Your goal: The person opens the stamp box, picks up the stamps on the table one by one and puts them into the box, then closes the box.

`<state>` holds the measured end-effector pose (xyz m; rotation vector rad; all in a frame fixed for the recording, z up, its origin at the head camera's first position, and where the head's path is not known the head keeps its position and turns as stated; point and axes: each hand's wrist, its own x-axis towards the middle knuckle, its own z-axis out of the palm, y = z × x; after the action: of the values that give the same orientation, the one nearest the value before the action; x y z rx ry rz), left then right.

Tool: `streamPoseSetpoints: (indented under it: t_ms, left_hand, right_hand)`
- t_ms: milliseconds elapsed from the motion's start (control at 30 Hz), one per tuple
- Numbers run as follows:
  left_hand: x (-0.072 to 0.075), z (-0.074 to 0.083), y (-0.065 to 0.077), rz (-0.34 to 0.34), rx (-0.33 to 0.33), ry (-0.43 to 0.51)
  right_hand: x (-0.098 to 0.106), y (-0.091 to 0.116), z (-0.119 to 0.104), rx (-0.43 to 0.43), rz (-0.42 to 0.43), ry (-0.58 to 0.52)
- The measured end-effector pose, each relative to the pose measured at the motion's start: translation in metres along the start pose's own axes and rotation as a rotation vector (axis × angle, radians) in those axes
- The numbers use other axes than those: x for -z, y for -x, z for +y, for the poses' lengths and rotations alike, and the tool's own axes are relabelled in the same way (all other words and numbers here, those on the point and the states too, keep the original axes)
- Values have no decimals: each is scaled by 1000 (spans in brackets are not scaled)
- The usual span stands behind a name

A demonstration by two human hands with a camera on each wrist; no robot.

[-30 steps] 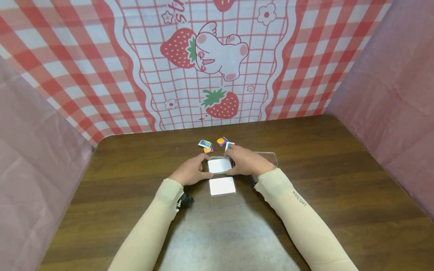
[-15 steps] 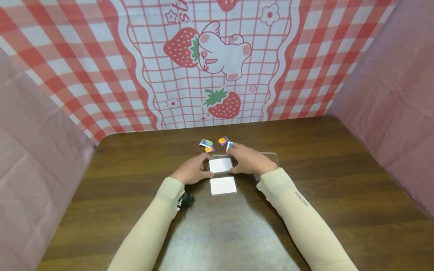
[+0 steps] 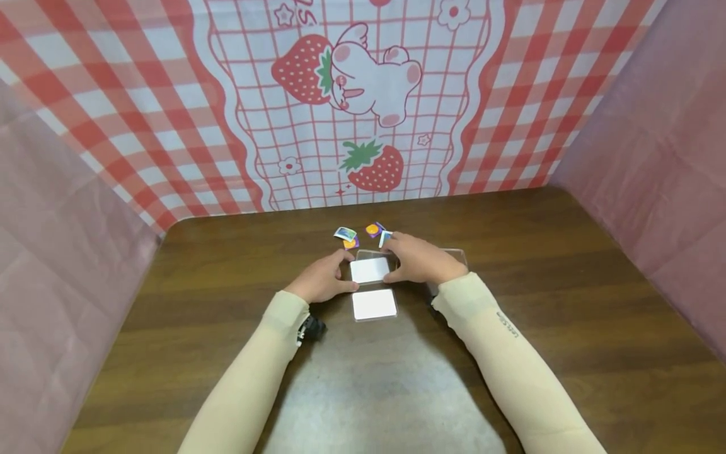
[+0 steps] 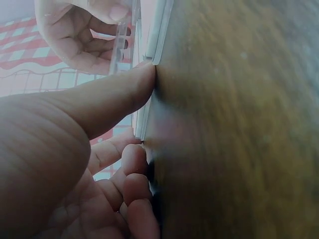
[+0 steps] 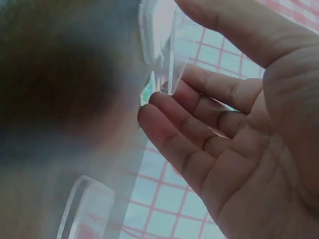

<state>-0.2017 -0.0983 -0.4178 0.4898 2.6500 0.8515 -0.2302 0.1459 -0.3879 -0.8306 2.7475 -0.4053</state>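
Two white rectangular slabs in clear plastic frames lie on the table one before the other, the far slab (image 3: pixel 368 270) between my hands and the near slab (image 3: pixel 374 304) in front. My left hand (image 3: pixel 323 277) grips the far slab's left end, thumb at its near corner and index finger at its far corner. My right hand (image 3: pixel 424 260) holds a thin clear plastic cover (image 5: pixel 172 59) between thumb and fingers. Edge-on in the left wrist view, the cover (image 4: pixel 119 47) stands just off the white slab. The right fingers hide its right end in the head view.
Behind the hands lie small colourful cards: a picture card (image 3: pixel 345 234) over an orange-and-purple one (image 3: pixel 351 243), another orange-and-purple card (image 3: pixel 372 229), and a white-edged card (image 3: pixel 386 237) by the right fingertips. A clear plastic case (image 3: pixel 457 255) lies right of the right hand.
My right hand has risen slightly with the clear cover, whose far edge shows farther from the white slab. The left hand keeps its place. The head view has tilted a little.
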Motion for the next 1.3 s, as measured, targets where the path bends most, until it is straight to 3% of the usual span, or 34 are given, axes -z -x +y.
streamPoseSetpoints:
  t_ms: [167, 433, 767, 1000, 1300]
  left_hand:
    - [0, 1, 0, 2, -8, -1]
    - [3, 1, 0, 2, -5, -39]
    - [1, 3, 1, 4, 10, -13]
    - [2, 2, 1, 7, 8, -21]
    - [2, 1, 1, 13, -2, -18]
  right_hand:
    - [9, 4, 5, 2, 44, -46]
    - [16, 13, 34, -34, 109, -103]
    - [52, 32, 85, -58, 157, 54]
    - [47, 33, 108, -74, 121, 34]
    - [40, 32, 113, -107, 84, 9]
